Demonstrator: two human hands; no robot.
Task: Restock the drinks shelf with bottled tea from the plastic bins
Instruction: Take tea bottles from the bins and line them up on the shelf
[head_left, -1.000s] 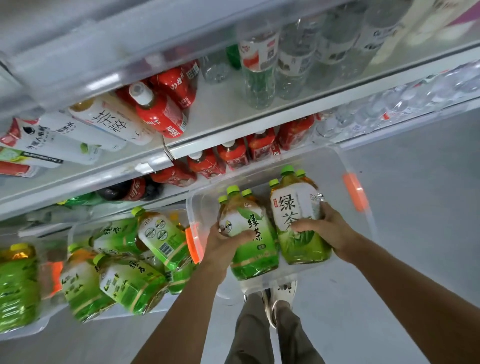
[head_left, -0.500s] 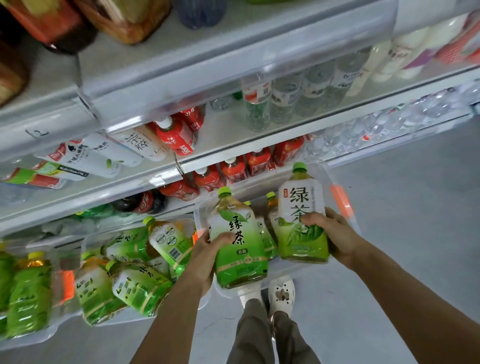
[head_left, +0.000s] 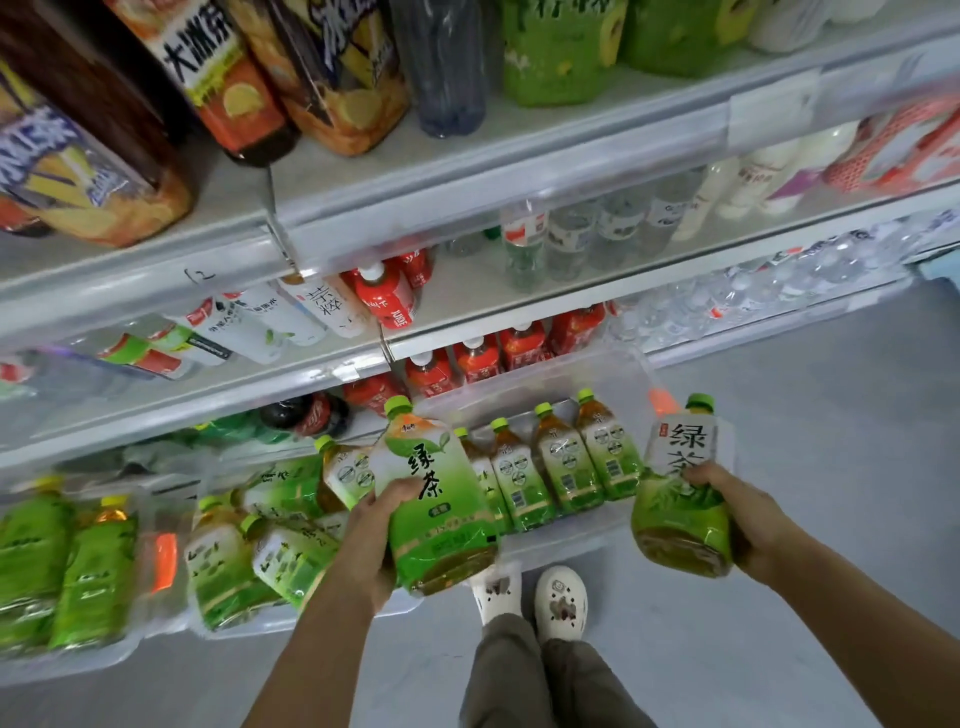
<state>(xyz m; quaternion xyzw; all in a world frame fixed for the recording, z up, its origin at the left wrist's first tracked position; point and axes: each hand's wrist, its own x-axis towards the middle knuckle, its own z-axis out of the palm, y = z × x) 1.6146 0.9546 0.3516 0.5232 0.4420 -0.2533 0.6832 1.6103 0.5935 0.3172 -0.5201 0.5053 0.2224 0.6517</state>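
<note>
My left hand (head_left: 375, 540) grips a green tea bottle (head_left: 435, 499) with a green cap, held upright above the floor bins. My right hand (head_left: 737, 514) grips a second green tea bottle (head_left: 681, 483) out to the right of the clear plastic bin (head_left: 566, 540). Several more tea bottles (head_left: 563, 462) stand in that bin. A second clear bin (head_left: 270, 623) to the left holds tea bottles lying on their sides (head_left: 223, 566). The shelf's top level carries green bottles (head_left: 561, 52) at the upper right.
Large iced tea bottles (head_left: 218, 78) fill the top shelf's left. Water bottles (head_left: 571, 239) and red-labelled bottles (head_left: 387, 296) sit on lower shelves. A third bin (head_left: 57, 561) of green bottles lies far left. My white shoes (head_left: 530, 597) stand on the grey floor.
Both hands have lifted their tea bottles up out of the bin and spread apart, the right one swinging far right. The view has tilted up toward the top shelf.
</note>
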